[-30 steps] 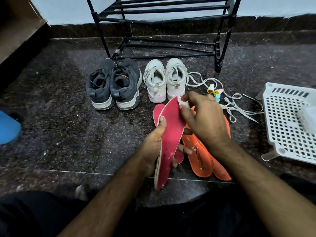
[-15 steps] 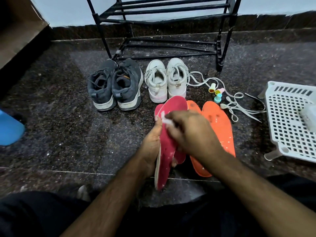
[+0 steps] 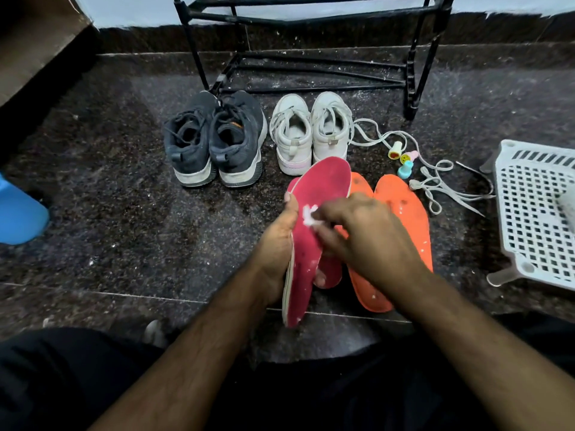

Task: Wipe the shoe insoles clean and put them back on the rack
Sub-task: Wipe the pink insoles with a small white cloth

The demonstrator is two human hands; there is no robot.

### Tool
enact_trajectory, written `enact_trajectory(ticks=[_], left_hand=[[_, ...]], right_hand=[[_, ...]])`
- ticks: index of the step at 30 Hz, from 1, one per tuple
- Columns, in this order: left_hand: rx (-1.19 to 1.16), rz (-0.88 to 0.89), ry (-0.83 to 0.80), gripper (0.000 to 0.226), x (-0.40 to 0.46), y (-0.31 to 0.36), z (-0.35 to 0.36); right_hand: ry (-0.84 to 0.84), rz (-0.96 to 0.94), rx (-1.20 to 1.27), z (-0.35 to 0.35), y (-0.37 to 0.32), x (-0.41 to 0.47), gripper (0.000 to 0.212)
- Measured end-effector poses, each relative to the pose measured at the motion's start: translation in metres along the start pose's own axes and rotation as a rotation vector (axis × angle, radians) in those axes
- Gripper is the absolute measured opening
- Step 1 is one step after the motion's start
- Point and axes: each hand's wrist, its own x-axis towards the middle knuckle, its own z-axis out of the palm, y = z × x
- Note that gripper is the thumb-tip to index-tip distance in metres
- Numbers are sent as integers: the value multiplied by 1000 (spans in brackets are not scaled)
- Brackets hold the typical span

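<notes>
My left hand [image 3: 277, 241] grips a pink insole [image 3: 317, 194] by its left edge and holds it tilted above the floor. My right hand [image 3: 367, 237] pinches a small white wipe [image 3: 309, 215] against the insole's middle. A second pink insole [image 3: 331, 272] lies on the floor beneath, mostly hidden. Two orange insoles [image 3: 404, 209] lie side by side to the right, partly under my right hand. The black metal shoe rack [image 3: 311, 14] stands against the far wall.
Dark grey sneakers [image 3: 214, 141] and white sneakers [image 3: 311, 132] stand in front of the rack. Loose white laces [image 3: 435, 178] and small coloured bottles [image 3: 404, 157] lie right of them. A white perforated plastic stand [image 3: 535, 209] sits far right, a blue object [image 3: 18, 213] far left.
My right hand slid the wipe down the pink insole from its toe end to its middle, uncovering the orange insoles. The left hand kept its grip.
</notes>
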Motion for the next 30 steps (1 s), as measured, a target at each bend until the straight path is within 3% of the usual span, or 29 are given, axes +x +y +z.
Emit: enact_trajectory(ticks=[3, 9, 15, 17, 20, 22, 27, 30], left_hand=[[37, 9, -7, 77, -3, 1, 3], [-54, -16, 36, 79, -1, 3, 2], [88, 4, -14, 64, -6, 3, 2], [73, 5, 11, 65, -7, 4, 3], [-9, -16, 38, 73, -5, 4, 6], [-28, -8, 55, 71, -4, 4, 4], [126, -8, 4, 68, -4, 0, 2], [103, -5, -25, 70, -4, -1, 4]], right_hand=[[126, 169, -45, -6, 22, 13, 15], [-2, -9, 21, 14, -24, -6, 24], [199, 295, -113, -8, 31, 28, 24], [212, 269, -45, -4, 17, 23, 23], [53, 103, 27, 9, -19, 4, 25], [28, 104, 51, 9, -14, 4, 26], [279, 336, 33, -5, 28, 26, 20], [278, 251, 111, 1, 6, 21, 16]])
